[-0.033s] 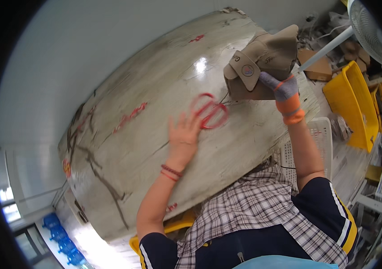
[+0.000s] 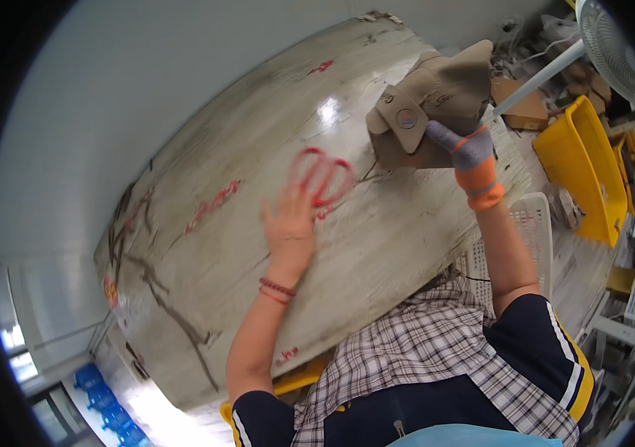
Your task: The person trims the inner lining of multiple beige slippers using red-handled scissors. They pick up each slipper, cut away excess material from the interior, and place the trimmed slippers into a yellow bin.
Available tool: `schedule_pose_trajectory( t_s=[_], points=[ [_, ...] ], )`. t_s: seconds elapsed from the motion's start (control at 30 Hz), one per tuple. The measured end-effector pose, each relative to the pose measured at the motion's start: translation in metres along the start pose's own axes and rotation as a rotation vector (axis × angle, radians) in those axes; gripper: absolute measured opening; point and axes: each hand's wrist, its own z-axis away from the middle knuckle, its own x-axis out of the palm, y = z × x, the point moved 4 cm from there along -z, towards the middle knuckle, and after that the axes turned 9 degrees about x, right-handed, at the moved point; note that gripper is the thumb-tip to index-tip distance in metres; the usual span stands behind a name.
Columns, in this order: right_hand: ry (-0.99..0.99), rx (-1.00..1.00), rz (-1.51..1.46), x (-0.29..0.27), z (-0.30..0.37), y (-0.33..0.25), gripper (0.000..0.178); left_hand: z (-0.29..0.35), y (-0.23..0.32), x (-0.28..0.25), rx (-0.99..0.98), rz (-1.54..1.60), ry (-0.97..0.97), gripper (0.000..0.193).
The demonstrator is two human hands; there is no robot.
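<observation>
My left hand point(image 2: 290, 232), bare with red bracelets at the wrist, is over the table with its fingers stretched out and apart. Its fingertips are at a pair of red-handled scissors point(image 2: 322, 177), blurred by motion; I cannot make out whether they touch. The scissors' blades point toward the taupe piece and barely show. In a grey and orange glove, my right hand point(image 2: 472, 153) grips the lower right side of a stiff taupe piece point(image 2: 436, 93). This has a pointed flap with a round emblem and dark marks. The gloved fingers underneath are hidden.
The worn, pale tabletop point(image 2: 377, 246) carries red tape scraps and dark cracks. A white basket point(image 2: 539, 223) stands by my right forearm. Farther right are a yellow bin point(image 2: 582, 171), a cardboard box point(image 2: 524, 108) and a standing fan point(image 2: 619, 52). Blue bottles point(image 2: 109, 406) are at lower left.
My left hand and the scissors have both shifted left, away from the taupe piece. My right hand keeps its hold, with the piece nearly in the same place.
</observation>
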Motion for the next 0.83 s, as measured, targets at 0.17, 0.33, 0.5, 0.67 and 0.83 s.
schedule_pose_trajectory(
  t_s=[0.17,0.33,0.5,0.67,0.83],
  points=[
    [0.024,-0.042,0.103,0.022,0.025,-0.013,0.038,-0.016,0.007,-0.045,-0.201,0.809,0.272,0.034],
    [-0.050,0.090,0.256,0.070,0.048,-0.001,0.050,-0.022,0.038,-0.042,-0.514,1.677,0.308,0.041],
    [-0.067,0.256,0.154,0.054,0.075,0.006,0.056,-0.023,0.039,-0.047,-0.590,1.764,0.324,0.034],
    [0.136,-0.009,0.366,0.009,0.124,0.005,0.056,-0.004,0.010,-0.043,-0.538,1.548,0.499,0.024],
    [0.327,-0.175,-0.126,-0.020,0.167,-0.015,0.057,0.014,-0.028,-0.054,-0.509,0.881,0.317,0.018]
  ],
)
